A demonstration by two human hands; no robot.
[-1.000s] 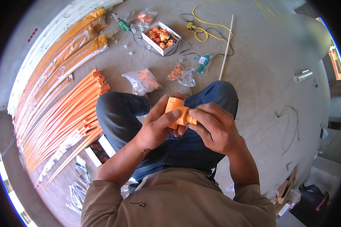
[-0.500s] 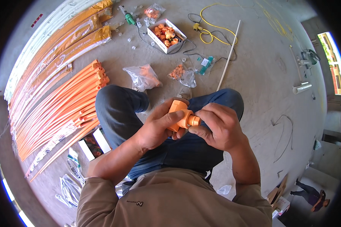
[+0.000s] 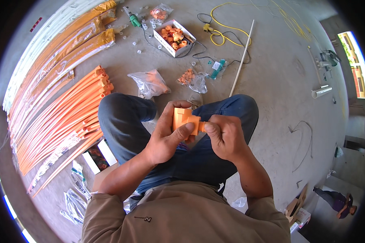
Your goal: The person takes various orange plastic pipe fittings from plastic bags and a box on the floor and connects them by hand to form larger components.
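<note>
Above my lap, my left hand [image 3: 163,139] is closed around a bulky orange plastic pipe fitting [image 3: 181,117], with the thumb laid along its near side. Out of the fitting's right side sticks a narrower orange threaded plug [image 3: 202,126]. My right hand [image 3: 228,137] grips the outer end of that plug, thumb on top and fingers curled, hiding its tip. How deep the plug sits in the fitting cannot be made out. Both forearms reach up from the lower edge.
Orange pipes [image 3: 61,125] and wrapped bundles [image 3: 69,50] lie at left. Ahead are a box of orange fittings [image 3: 158,38], a bag of orange parts [image 3: 150,84], a green tool [image 3: 134,19], a yellow cable [image 3: 231,30] and a white pipe [image 3: 243,56]. A person [image 3: 340,202] stands far right.
My right hand has rolled over, its thumb now on top of the plug and covering more of it. The fitting has tilted slightly and shifted a little left in view.
</note>
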